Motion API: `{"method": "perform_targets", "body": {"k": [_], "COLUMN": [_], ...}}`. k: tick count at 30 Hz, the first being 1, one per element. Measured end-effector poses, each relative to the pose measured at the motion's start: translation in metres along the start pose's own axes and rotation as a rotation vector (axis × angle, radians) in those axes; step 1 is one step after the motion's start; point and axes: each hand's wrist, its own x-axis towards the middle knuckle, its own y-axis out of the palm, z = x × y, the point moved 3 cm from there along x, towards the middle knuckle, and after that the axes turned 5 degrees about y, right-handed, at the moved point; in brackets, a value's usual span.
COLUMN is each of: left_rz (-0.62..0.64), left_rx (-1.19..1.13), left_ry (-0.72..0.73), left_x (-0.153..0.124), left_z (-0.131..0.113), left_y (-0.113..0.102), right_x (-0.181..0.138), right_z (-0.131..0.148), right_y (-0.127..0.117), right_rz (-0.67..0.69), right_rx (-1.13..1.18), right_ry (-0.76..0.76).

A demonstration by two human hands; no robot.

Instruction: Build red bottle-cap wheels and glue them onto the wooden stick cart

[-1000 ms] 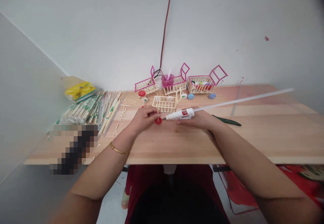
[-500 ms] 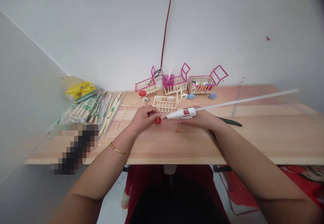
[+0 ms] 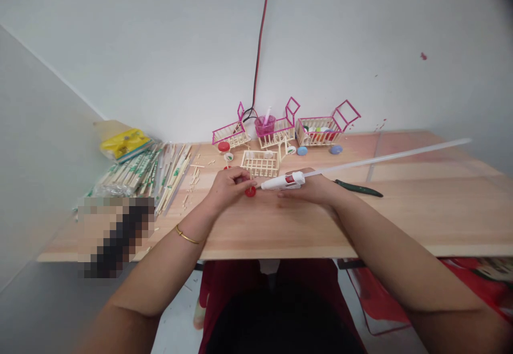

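My left hand point(image 3: 228, 186) pinches a thin wooden stick that stands upright on a red bottle cap point(image 3: 250, 191) on the wooden table point(image 3: 401, 210). My right hand point(image 3: 315, 188) grips a white glue gun point(image 3: 282, 181) lying almost level, its nozzle pointing left at the base of the stick, close to the cap. A long clear glue stick point(image 3: 388, 156) juts out of the gun's back toward the right. Just behind the hands sits a small unpainted stick basket point(image 3: 260, 163).
Three pink-framed stick carts point(image 3: 320, 127) and a pink cup point(image 3: 265, 125) line the back wall, with loose bottle caps point(image 3: 302, 150) beside them. Bundles of chopsticks point(image 3: 140, 170) and a yellow packet point(image 3: 122, 143) fill the left end. A green-handled tool point(image 3: 358, 188) lies right of my hand. A red cable point(image 3: 260, 39) runs up the wall.
The glue gun's nozzle has edged slightly left, closer to the stick and cap. My left hand keeps its hold on the stick.
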Motion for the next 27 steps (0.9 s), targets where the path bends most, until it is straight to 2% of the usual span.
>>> {"method": "perform_targets", "body": {"k": [5, 12, 18, 21, 27], "left_rz": [-0.025, 0.012, 0.184, 0.208, 0.326], "left_rx": [-0.015, 0.022, 0.095, 0.179, 0.325], "left_ry": [-0.015, -0.065, -0.119, -0.094, -0.082], "left_x": [-0.001, 0.000, 0.001, 0.002, -0.003], "left_z": [0.002, 0.001, -0.004, -0.004, -0.001], "left_y": [0.000, 0.000, -0.015, -0.023, -0.022], "right_x": [-0.003, -0.003, -0.005, -0.006, -0.007], "right_z": [0.005, 0.007, 0.008, 0.009, 0.011], "right_y": [-0.005, -0.005, -0.006, -0.006, -0.006], "right_rz": [-0.028, -0.015, -0.008, -0.005, -0.002], "right_rx": [0.018, 0.016, 0.050, 0.045, 0.038], "right_ry": [0.019, 0.030, 0.044, 0.054, 0.041]}}
